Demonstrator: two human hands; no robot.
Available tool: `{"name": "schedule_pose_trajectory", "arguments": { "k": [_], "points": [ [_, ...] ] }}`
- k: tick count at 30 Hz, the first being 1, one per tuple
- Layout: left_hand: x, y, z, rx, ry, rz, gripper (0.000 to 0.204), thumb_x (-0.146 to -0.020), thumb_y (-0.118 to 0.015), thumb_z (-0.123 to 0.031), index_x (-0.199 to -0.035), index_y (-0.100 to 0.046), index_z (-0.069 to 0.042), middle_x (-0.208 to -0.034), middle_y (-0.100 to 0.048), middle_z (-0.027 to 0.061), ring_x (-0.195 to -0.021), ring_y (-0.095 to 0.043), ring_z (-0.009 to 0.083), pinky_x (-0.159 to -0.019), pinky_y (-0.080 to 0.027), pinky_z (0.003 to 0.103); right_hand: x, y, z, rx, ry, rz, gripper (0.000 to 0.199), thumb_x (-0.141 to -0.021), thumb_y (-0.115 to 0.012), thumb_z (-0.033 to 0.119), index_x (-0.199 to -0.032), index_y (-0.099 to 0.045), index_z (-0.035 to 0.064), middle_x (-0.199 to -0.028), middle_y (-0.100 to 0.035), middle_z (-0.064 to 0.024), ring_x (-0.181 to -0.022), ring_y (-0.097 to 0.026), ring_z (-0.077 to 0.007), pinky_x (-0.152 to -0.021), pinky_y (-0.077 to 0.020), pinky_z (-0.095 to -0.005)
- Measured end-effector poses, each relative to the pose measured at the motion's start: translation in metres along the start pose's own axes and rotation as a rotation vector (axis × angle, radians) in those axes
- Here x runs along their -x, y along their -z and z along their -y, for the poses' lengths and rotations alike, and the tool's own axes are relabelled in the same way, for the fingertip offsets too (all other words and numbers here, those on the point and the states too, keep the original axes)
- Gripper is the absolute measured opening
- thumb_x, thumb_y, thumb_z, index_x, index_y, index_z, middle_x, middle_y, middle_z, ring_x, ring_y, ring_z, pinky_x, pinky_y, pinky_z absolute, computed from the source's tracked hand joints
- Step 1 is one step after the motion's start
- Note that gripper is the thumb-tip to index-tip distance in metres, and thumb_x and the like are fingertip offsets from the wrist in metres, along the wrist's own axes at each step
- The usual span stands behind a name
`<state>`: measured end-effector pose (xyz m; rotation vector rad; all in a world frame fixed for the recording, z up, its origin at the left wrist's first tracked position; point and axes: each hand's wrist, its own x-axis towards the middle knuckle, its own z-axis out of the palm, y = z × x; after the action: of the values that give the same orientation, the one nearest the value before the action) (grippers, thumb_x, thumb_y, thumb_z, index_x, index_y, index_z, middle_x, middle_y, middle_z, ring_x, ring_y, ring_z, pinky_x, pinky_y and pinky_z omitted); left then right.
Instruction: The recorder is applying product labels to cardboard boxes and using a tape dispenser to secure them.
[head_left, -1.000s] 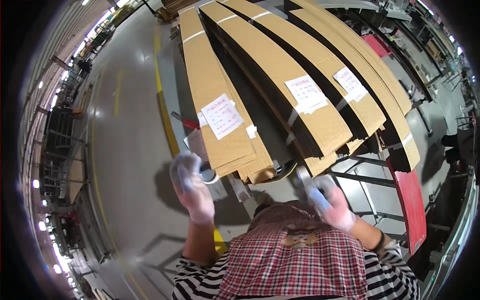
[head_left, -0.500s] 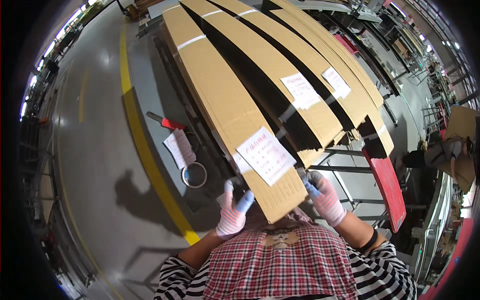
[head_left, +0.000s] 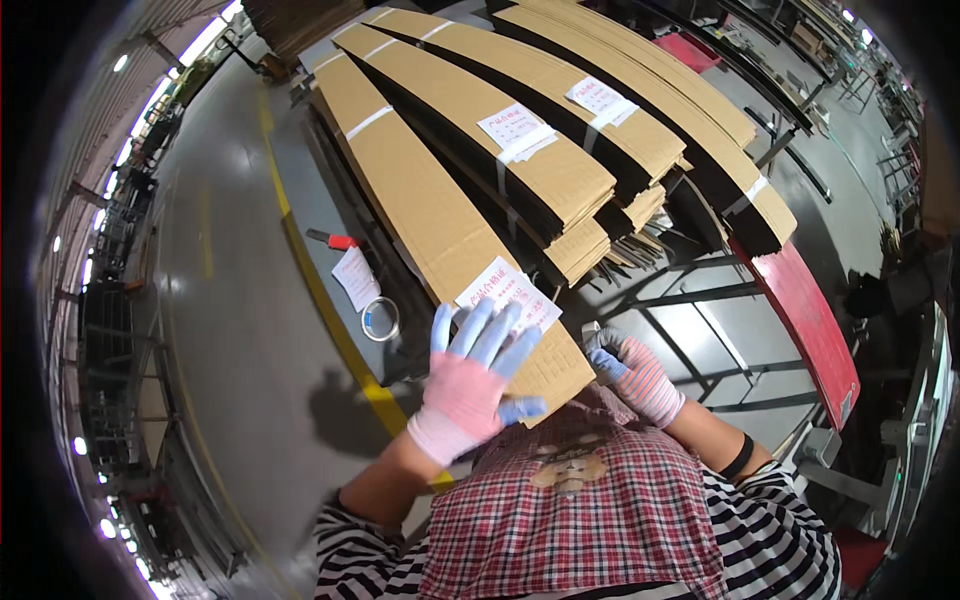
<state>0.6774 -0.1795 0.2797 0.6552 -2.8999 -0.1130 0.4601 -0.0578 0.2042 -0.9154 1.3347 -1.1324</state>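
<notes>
You are standing in what looks like a factory hall or large workshop. Across the top and middle of the frame you have long stacks of cardboard (head_left: 425, 205), bound with white bands (head_left: 370, 122) and topped with printed sheets (head_left: 518, 130). At the left, a wide grey floor (head_left: 235, 285) carries a painted yellow line (head_left: 383, 402), and dark racks (head_left: 118, 275) and bright lamps (head_left: 80, 445) run along the edge. At the right you see metal frames (head_left: 700, 293), and you wear a checked apron (head_left: 570, 515)

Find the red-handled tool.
Head view, left of centre: the red-handled tool lies just beyond the white paper, between the yellow line and nearest cardboard stack.
</notes>
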Motion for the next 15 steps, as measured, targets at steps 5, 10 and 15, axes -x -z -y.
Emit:
{"name": "schedule_pose_trajectory", "arguments": {
  "k": [5, 10, 15],
  "points": [
    [0.008, -0.024, 0.053, -0.016, 0.005, 0.082, 0.087, -0.075, -0.043, -0.077, -0.134, -0.05, -0.014, -0.143, -0.042, 0.0108, -0.135, -0.03, 0.0377, -0.11, -0.01, 0.062, -0.005, 0.0, 0.001, -0.113, 0.026, 0.015, 0.011, -0.097, -0.055, 0.02, -0.097, -0.055, 0.0094, -0.083, -0.048, 0.008, -0.071, -0.039, -0.0024, -0.064, -0.0361, -0.0174],
    [0.034, -0.025, 0.065, 0.484, 0.049, -0.419, 0.06, -0.085, -0.059, -0.054, -0.12, -0.056, -0.005, -0.125, -0.056, 0.0169, -0.118, -0.05, 0.0348, -0.102, -0.036, 0.047, -0.046, 0.002, -0.024, -0.118, 0.037, -0.075, 0.009, -0.096, -0.056, 0.017, -0.097, -0.056, 0.0074, -0.079, -0.05, 0.0074, -0.066, -0.042, -0.0022, -0.057, -0.0371, -0.0189],
    [0.106, -0.147, 0.042, 1.417, 0.752, -0.022, 0.024, -0.096, -0.052, -0.018, -0.115, -0.058, -0.005, -0.103, -0.061, 0.0038, -0.095, -0.054, 0.0127, -0.084, -0.044, 0.027, -0.068, 0.013, -0.085, -0.449, -0.253, 0.043, 0.038, -0.093, -0.058, 0.037, -0.114, -0.059, 0.0052, -0.108, -0.064, -0.0049, -0.1, -0.06, -0.0148, -0.088, -0.0478, -0.0301]
  ]
}}
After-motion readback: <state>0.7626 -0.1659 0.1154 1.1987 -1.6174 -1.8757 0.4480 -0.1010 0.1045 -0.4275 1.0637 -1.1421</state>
